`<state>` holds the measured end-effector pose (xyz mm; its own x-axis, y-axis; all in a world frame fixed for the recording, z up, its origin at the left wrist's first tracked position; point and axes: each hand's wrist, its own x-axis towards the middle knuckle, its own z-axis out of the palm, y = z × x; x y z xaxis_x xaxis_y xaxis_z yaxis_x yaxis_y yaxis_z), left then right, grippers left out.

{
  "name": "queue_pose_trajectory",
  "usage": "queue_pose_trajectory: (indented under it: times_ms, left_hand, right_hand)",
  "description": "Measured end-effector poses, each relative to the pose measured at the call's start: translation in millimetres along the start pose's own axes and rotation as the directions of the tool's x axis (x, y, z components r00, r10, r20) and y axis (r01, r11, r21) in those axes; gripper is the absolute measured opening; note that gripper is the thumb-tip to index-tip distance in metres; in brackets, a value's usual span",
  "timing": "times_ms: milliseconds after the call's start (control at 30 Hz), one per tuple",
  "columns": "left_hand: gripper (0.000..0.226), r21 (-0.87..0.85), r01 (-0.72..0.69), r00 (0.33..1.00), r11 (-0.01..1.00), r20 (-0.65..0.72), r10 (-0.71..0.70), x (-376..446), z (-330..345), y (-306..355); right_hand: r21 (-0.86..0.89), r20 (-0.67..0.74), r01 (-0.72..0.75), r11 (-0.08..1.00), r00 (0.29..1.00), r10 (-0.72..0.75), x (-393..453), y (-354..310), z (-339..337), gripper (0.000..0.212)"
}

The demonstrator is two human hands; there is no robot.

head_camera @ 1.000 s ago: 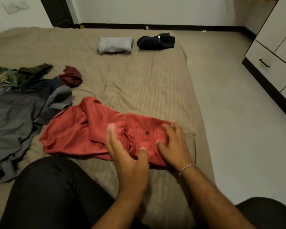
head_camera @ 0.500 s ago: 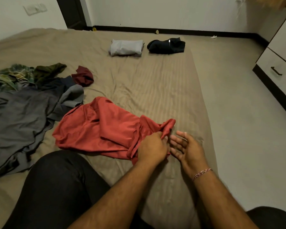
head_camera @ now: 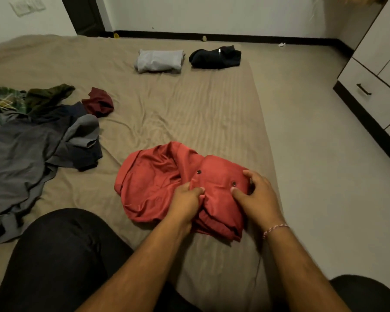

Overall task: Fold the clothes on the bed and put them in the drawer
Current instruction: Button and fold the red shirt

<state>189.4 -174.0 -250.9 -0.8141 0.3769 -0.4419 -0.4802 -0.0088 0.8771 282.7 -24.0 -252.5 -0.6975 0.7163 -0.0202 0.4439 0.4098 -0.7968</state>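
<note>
A red garment [head_camera: 158,183] with dark buttons lies partly folded on the tan bed [head_camera: 189,113], close to its right edge. My left hand [head_camera: 187,201] pinches a fold of the red cloth near its middle. My right hand [head_camera: 256,197] presses on the garment's right end, fingers curled over the cloth. A folded grey garment [head_camera: 159,60] and a folded dark garment [head_camera: 215,57] lie side by side at the far end of the bed. The white drawer front [head_camera: 374,95] with a dark handle stands at the right wall.
A loose heap of grey, navy, green plaid and maroon clothes [head_camera: 32,136] covers the bed's left side. My knees in dark trousers [head_camera: 61,262] fill the bottom. Pale floor [head_camera: 324,154] runs between bed and cabinet.
The red garment has been gathered from a spread shape into a more compact bundle to the right. Both hands came down onto it, the right one from open beside it.
</note>
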Motion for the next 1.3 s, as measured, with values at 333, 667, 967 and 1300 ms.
queue_pose_trajectory:
  times_ms: [333, 667, 967, 1300]
  left_hand:
    - [0.072, 0.829, -0.373, 0.926, 0.417, 0.302, 0.227, -47.0, 29.4, 26.3]
    - [0.052, 0.629, -0.364, 0.931, 0.687, 0.232, 0.280, -19.8, 13.2, 19.3]
    - [0.037, -0.095, -0.088, 0.996, 0.992, -0.030, 0.086, -12.0, -59.0, 54.9]
    - [0.047, 0.732, -0.188, 0.962, 0.655, 0.003, 0.273, -4.8, -111.3, 53.7]
  right_hand:
    - [0.508, -0.095, -0.162, 0.846, 0.966, 0.242, 2.7, -17.8, 14.0, 0.045]
    - [0.827, 0.168, -0.341, 0.447, 0.909, 0.382, -4.3, -29.8, 9.9, 0.019]
    - [0.622, 0.108, -0.254, 0.741, 0.965, 0.240, -22.4, -31.9, 42.7, 0.035]
    - [0.659, 0.486, -0.617, 0.430, 0.786, 0.382, -36.5, -57.9, 61.5, 0.032]
